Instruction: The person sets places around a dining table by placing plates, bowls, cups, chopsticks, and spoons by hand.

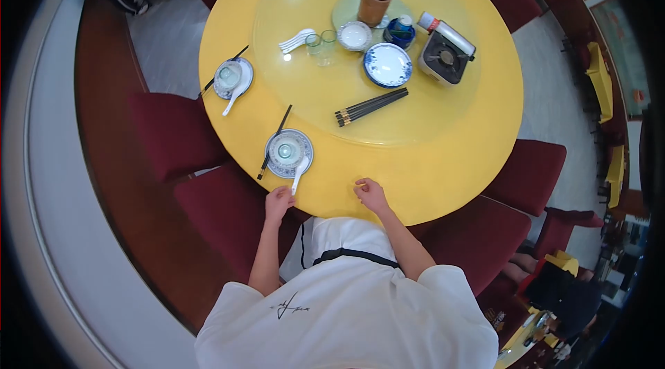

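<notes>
My left hand [279, 204] is at the near edge of the round table, its fingertips right beside the handle of a white soup spoon [299, 174]. The spoon leans over the rim of a patterned plate [305, 139], on which a bowl with a clear glass [285, 151] in it stands. Black chopsticks [276, 140] lie across the plate's left side. Over the yellow tablecloth [415, 178], to the right of this setting, my right hand [371, 194] has loosely bent fingers with nothing in them.
A glass turntable bears bundled chopsticks [372, 106], a stack of blue-and-white plates [387, 65], bowls [355, 36], white spoons [296, 41], glasses, a brown holder [375, 3] and a portable gas stove [443, 57]. Dark red chairs [176, 135] surround the table. Other people are at far left and lower right.
</notes>
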